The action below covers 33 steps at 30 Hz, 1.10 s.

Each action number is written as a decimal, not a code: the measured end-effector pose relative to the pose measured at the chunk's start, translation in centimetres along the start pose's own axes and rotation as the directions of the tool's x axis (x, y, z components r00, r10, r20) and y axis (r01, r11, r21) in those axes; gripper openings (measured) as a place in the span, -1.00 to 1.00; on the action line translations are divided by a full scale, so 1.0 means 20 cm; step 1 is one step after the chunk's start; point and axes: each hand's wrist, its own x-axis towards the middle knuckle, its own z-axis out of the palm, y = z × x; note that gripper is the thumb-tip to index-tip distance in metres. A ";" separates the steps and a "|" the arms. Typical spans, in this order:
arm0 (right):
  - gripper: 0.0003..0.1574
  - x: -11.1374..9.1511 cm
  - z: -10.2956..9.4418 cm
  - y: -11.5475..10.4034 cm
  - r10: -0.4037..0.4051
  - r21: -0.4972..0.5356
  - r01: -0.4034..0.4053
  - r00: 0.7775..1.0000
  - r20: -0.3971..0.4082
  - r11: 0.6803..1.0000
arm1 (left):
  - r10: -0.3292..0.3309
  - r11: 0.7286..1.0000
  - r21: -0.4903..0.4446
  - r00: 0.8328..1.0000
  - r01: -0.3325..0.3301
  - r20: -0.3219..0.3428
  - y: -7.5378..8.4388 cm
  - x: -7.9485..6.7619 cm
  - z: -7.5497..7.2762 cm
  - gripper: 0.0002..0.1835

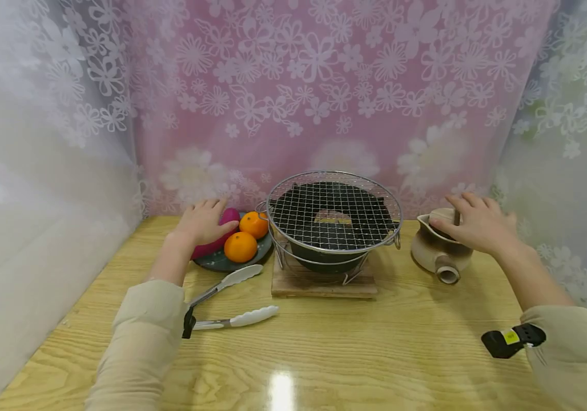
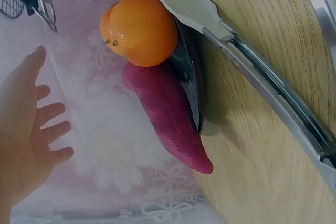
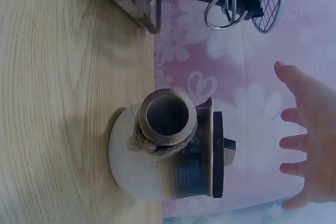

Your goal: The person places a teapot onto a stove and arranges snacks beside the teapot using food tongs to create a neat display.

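My left hand [image 1: 202, 224] is held over the left side of a dark plate [image 1: 216, 264], fingers spread and holding nothing. On that plate lie a purple sweet potato [image 2: 165, 116] and two oranges [image 1: 240, 247]. Tongs [image 1: 221, 285] with white scalloped tips lie spread on the table in front of the plate. My right hand [image 1: 481, 224], also empty with fingers apart, hovers above a beige and brown clay teapot [image 3: 142, 163]. The teapot has a lid [image 3: 218, 153] and a hollow side handle [image 3: 167, 116] with rope tied round its base.
Between the hands stands a black brazier [image 1: 319, 260] in a wire stand, topped by a round wire grill rack [image 1: 334, 214], on a wooden board [image 1: 298, 287]. A pink flowered curtain [image 1: 293, 85] hangs behind the wooden table [image 1: 350, 354], with pale sheets at both sides.
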 end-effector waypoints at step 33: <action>-0.07 -0.20 0.05 -0.08 -0.031 0.117 0.030 0.999 0.012 0.993 | 0.390 0.911 0.136 0.921 -0.389 0.021 0.31 -0.14 0.07 -0.68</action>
